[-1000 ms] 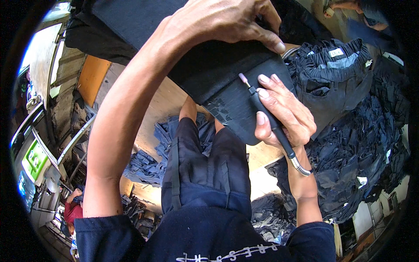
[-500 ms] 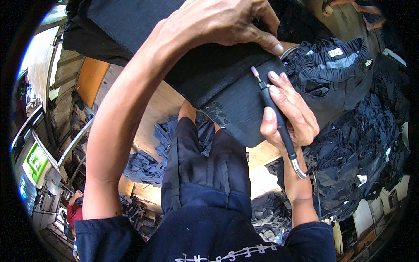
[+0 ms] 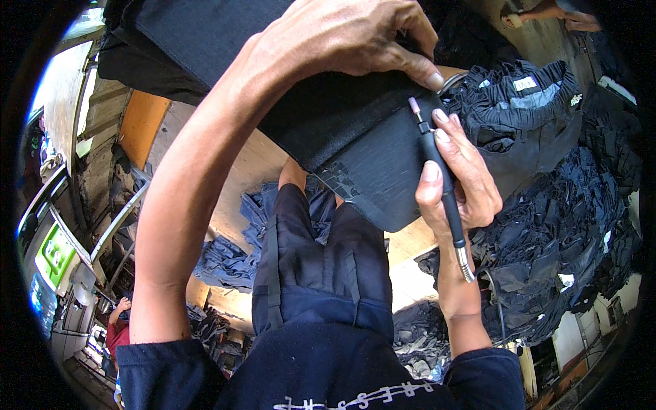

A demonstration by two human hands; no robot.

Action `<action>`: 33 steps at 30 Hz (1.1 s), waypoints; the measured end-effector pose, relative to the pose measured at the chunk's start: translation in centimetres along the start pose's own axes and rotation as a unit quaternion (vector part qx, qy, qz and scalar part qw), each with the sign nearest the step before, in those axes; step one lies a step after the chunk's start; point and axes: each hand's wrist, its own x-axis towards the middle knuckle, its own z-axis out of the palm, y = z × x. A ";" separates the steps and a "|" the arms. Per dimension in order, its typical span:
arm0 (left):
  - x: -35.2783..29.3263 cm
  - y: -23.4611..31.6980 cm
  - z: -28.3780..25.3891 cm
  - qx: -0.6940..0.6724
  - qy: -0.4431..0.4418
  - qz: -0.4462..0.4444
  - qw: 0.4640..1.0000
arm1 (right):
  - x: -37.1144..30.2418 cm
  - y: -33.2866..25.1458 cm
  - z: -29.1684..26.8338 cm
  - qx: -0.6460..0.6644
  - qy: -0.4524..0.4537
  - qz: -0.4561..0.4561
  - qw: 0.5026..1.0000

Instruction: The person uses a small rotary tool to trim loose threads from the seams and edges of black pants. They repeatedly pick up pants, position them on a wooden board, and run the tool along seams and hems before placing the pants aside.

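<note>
My right hand (image 3: 468, 174) grips a slim black rotary grinder handpiece (image 3: 441, 167) like a pen. Its pinkish grinding stone tip points up and away, over the fabric near the upper right corner; whether it touches cannot be seen. A cable leaves the metal end by my right wrist. Under the tip lies a black garment (image 3: 355, 147), stretched flat, with a folded seam and a patch of worn, cracked marks at its lower left edge. My left hand (image 3: 369, 34) reaches across the top, its thumb pressed down on the garment's upper edge and its fingers curled, partly hidden.
Dark trousers with an elastic waist (image 3: 526, 109) sit at the right, above a large heap of dark clothes (image 3: 560, 225). Blue-grey clothing (image 3: 229, 256) lies on the floor by my legs. Another person's red sleeve (image 3: 117, 335) shows at lower left; someone's bare limbs (image 3: 547, 15) appear at upper right.
My right hand and the rotary grinder handpiece have shifted slightly right, with the tip a little higher. My left hand stays nearly still on the garment. The limbs at upper right have moved.
</note>
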 end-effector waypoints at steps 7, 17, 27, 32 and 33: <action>-0.2 -0.8 0.4 -0.002 0.022 0.041 0.999 | 0.8 -0.6 -0.2 0.009 0.058 0.010 0.998; -0.4 -0.7 0.5 0.008 0.030 0.070 0.997 | -0.1 -3.5 1.6 0.054 -0.009 -0.049 0.997; -0.4 -0.6 0.6 0.012 0.041 0.044 0.998 | -1.0 -3.2 1.9 0.014 0.001 -0.019 1.000; -0.5 -0.7 0.8 0.015 0.069 0.061 0.996 | -0.9 -3.3 1.8 0.011 -0.012 -0.022 1.000; -0.4 -0.8 0.8 0.014 0.065 0.055 0.996 | -0.9 -3.3 1.8 0.014 -0.019 -0.026 0.999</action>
